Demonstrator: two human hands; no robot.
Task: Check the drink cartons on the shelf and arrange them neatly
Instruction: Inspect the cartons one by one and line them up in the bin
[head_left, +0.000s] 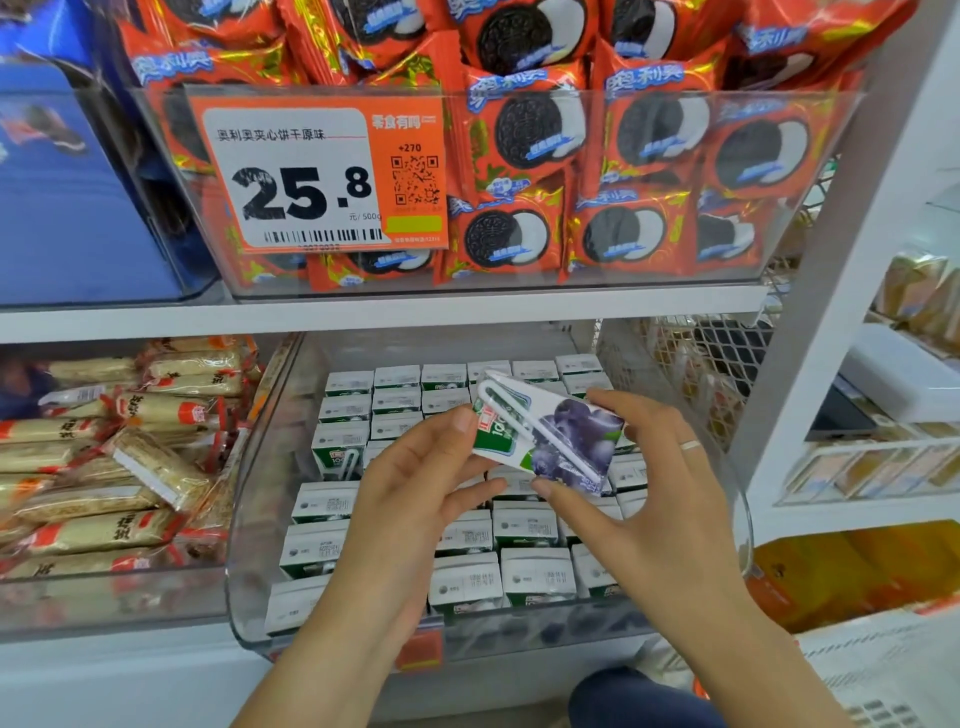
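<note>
A small drink carton (550, 434) with blueberries printed on it and a white straw taped across its face is held tilted above the bin. My left hand (415, 483) pinches its left end between thumb and fingers. My right hand (649, 478) holds its right side, thumb at the bottom corner and fingers at the top corner. Below them, several white-topped green cartons (524, 525) stand in rows inside a clear plastic bin (249, 519) on the lower shelf. One carton (337, 452) at the left shows its green front and straw.
Wrapped snack bars (114, 467) fill the bin to the left. Above, a clear bin of red cookie packs (597, 171) carries an orange price tag (317, 176). A white shelf upright (831, 291) stands at the right, with more goods beyond it.
</note>
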